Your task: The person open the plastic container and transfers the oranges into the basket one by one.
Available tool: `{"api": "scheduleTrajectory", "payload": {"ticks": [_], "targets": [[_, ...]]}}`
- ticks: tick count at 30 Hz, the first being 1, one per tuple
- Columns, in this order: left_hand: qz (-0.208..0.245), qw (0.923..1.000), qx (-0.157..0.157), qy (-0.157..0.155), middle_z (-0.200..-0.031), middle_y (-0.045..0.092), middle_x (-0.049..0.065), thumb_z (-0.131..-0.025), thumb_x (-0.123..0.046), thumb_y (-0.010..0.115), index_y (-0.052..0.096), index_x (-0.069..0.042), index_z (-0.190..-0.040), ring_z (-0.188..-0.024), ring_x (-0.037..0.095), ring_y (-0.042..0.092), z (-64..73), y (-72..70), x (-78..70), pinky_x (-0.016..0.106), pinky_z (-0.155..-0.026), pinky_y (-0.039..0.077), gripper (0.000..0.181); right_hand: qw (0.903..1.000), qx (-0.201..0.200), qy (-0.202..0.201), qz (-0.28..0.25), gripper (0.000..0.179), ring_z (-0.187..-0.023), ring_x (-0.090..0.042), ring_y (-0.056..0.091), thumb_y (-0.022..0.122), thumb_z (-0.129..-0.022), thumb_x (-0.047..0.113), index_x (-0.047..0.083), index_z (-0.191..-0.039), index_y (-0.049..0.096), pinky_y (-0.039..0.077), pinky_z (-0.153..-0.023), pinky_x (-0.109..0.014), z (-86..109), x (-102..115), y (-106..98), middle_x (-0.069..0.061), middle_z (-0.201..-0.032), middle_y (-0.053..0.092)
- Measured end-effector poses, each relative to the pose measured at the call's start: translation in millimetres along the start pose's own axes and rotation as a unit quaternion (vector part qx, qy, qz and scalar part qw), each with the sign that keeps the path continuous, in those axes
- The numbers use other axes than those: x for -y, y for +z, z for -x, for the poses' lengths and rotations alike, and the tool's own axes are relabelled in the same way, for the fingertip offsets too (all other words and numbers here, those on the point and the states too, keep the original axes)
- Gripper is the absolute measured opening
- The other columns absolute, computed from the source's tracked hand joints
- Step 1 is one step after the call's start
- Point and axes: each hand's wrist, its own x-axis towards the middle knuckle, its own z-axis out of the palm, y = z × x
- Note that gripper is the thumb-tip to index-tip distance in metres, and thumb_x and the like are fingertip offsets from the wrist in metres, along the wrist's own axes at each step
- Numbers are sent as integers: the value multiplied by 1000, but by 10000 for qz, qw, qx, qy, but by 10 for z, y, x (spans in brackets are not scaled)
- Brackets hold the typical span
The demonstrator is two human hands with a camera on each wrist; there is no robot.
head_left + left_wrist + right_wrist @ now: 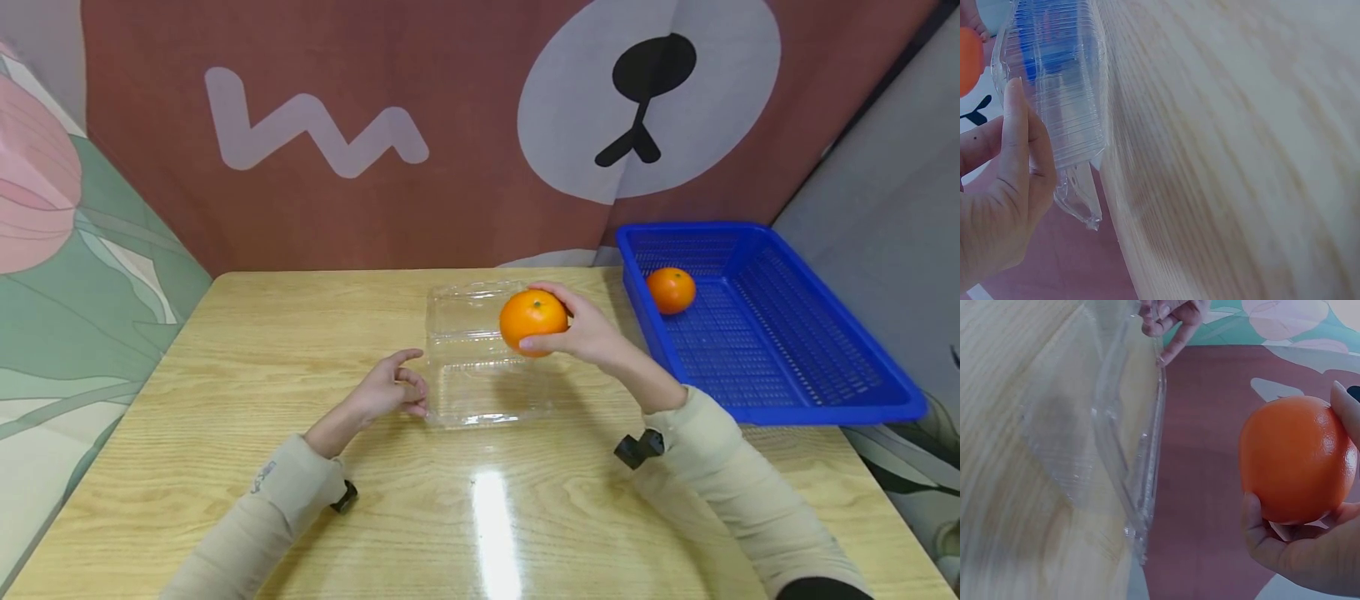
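Note:
My right hand (581,329) grips an orange (534,322) between thumb and fingers, held above a clear plastic container (487,392). In the right wrist view the same orange (1297,459) is off the table, apart from the container. The container lies on the table with its lid (472,308) opened toward the wall. My left hand (390,387) is beside the container's left edge, fingers loosely bent and holding nothing. From the left wrist view, its fingertips (1015,94) are close to the container wall; whether they touch I cannot tell.
A blue plastic basket (780,412) stands at the right of the table, with another orange (671,290) at its left side. Behind the wooden table (315,317) rises a brown wall covering (450,217) with a printed bear face.

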Motion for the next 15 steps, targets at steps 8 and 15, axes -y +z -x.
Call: {"api": "scheduleTrajectory", "payload": {"ticks": [8, 15], "targets": [[-96, 10000, -17, 3, -97, 51, 27, -87, 15, 47, 12, 5, -143, -70, 19, 61, 12, 15, -19, 31, -67, 58, 67, 9999, -54, -67, 67, 76, -106, -31, 48, 78, -73, 15, 12, -138, 38, 45, -91, -45, -5, 116, -125, -15, -128, 46], [-153, 9998, -83, -43, -98, 51, 27, -87, 15, 47, 13, 5, -143, -71, 21, 61, 7, 21, -31, 31, -67, 58, 67, 9997, -186, -121, 72, 75, -104, -30, 49, 78, -73, 13, 11, -137, 38, 46, -88, -42, -25, 202, -217, -15, -125, 48]]}}
